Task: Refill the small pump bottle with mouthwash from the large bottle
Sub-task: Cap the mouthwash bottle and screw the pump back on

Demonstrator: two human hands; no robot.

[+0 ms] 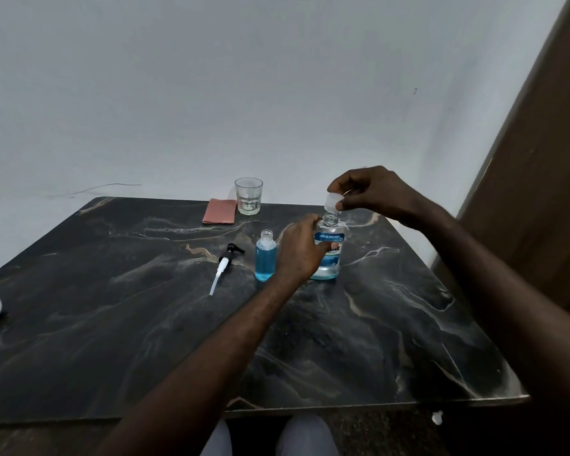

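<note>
A: Which step?
B: On the table (375,324), the left hand (301,251) curls round the large bottle (331,255), far right; the small pump bottle (265,261) stands just left of it, open and mostly blue.
A: Next?
B: The pump (226,261), lying left, needs refitting, once the right hand (369,192), pinching the cap (332,201) above the neck, screws it down (likely recapping).

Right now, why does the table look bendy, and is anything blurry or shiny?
Head view: the wide lens bows the near edge of the table and tilts the brown panel at right; head view: the light is dim and soft, shadows are faint, with only a dull sheen on the marble; head view: the label print on the mouthwash bottle looks smeared.
</note>
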